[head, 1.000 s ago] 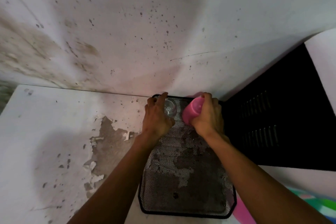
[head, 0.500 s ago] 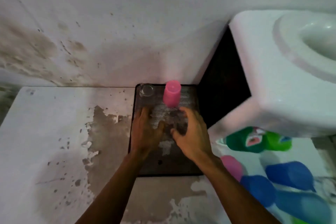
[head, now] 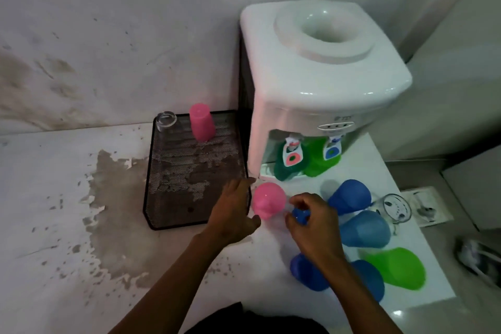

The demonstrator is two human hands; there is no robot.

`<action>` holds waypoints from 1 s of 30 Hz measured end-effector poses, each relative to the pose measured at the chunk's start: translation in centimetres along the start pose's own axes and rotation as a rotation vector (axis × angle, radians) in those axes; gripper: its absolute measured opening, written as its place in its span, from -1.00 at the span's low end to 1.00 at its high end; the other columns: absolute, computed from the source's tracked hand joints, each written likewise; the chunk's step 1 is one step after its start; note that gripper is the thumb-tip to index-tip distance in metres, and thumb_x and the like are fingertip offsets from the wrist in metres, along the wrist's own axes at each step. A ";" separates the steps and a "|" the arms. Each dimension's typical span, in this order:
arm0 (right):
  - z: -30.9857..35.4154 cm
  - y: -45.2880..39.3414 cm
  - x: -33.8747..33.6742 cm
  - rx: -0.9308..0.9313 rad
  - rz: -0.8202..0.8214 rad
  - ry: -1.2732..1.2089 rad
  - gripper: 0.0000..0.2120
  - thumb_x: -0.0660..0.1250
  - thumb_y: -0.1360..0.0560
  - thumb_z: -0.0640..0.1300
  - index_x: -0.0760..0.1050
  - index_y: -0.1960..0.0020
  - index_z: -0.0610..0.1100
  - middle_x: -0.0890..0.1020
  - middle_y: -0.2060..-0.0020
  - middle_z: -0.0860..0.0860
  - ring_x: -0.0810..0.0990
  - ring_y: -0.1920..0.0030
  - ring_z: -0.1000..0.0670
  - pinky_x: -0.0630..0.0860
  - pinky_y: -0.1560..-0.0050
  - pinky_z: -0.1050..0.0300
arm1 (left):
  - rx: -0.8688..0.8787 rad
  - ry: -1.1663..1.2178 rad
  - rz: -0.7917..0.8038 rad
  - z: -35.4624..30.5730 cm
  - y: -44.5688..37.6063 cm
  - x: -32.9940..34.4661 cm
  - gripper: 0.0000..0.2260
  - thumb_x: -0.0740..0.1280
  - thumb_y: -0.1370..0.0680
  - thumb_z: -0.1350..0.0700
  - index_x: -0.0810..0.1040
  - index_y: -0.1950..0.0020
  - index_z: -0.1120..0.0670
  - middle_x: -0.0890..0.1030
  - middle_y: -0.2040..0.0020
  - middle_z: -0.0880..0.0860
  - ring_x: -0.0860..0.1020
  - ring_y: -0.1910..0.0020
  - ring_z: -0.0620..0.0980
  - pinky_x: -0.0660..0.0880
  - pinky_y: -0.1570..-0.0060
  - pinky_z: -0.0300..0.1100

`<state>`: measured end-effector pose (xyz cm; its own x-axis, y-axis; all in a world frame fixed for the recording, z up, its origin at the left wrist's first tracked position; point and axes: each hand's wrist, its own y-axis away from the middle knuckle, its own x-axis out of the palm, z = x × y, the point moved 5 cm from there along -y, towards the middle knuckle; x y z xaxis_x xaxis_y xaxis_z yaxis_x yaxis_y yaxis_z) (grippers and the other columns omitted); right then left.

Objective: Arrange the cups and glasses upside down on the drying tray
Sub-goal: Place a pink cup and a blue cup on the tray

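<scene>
The black mesh drying tray [head: 173, 198] lies against the wall. At its far end a clear glass [head: 166, 120] and a pink cup [head: 202, 122] stand upside down. Right of the tray a second pink cup [head: 268, 199] lies on its side. My left hand [head: 233, 211] hovers over the tray's near right corner with fingers apart, just left of that cup. My right hand [head: 311, 222] has its fingers closed around the end of a blue cup [head: 300, 215]. Three more blue cups [head: 349, 195] [head: 366, 228] [head: 306, 271] lie around it.
A white water dispenser [head: 325, 76] stands right of the tray, with two green cups [head: 287, 160] [head: 322, 157] under its taps. Another green cup [head: 395, 268] and a clear glass mug [head: 395, 207] lie near the counter's right edge. The stained counter [head: 67, 198] stretches left.
Both hands let go of the glass and pink cup on the tray and drew back to the right. The view swung right onto the loose cups; my right hand closed on a blue one.
</scene>
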<state>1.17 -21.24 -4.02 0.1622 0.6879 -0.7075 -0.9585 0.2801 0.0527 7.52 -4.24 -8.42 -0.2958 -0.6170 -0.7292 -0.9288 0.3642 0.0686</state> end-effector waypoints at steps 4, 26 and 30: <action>-3.3 0.1 -2.1 0.127 0.007 0.145 -0.53 0.48 -0.34 -0.13 0.48 -0.23 -0.06 0.54 -0.14 -0.05 0.56 -0.12 -0.11 0.47 -0.01 0.10 | -0.050 -0.187 0.147 -1.2 -1.1 2.6 -0.01 0.56 -0.22 -0.14 0.13 -0.51 0.05 0.31 -0.44 0.05 0.25 -0.40 0.13 0.29 -0.38 0.05; -5.6 -1.4 0.9 0.239 0.247 0.204 -0.21 0.54 -0.22 -0.03 0.28 -0.37 -0.08 0.58 -0.20 -0.11 0.57 -0.17 -0.17 0.56 -0.09 -0.07 | -0.625 0.943 -0.335 3.6 -0.3 -4.5 -0.46 0.49 -0.36 0.18 0.40 -0.29 0.20 0.52 -0.17 0.18 0.54 -0.02 0.07 0.53 0.13 -0.04; -3.5 -1.0 0.8 0.249 0.191 0.102 -0.24 0.57 -0.15 -0.05 0.27 -0.23 -0.09 0.58 -0.04 -0.09 0.60 0.00 -0.17 0.58 0.07 -0.04 | -0.895 1.156 -0.368 6.8 0.7 -4.8 -0.47 0.48 -0.37 0.03 0.40 -0.26 0.16 0.54 -0.09 0.17 0.55 -0.04 0.17 0.57 0.08 0.12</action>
<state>1.40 -23.28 -7.14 -0.0509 0.6766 -0.7346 -0.8804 0.3168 0.3529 9.78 3.68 -9.49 0.3658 -0.9258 0.0955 -0.6874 -0.1995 0.6983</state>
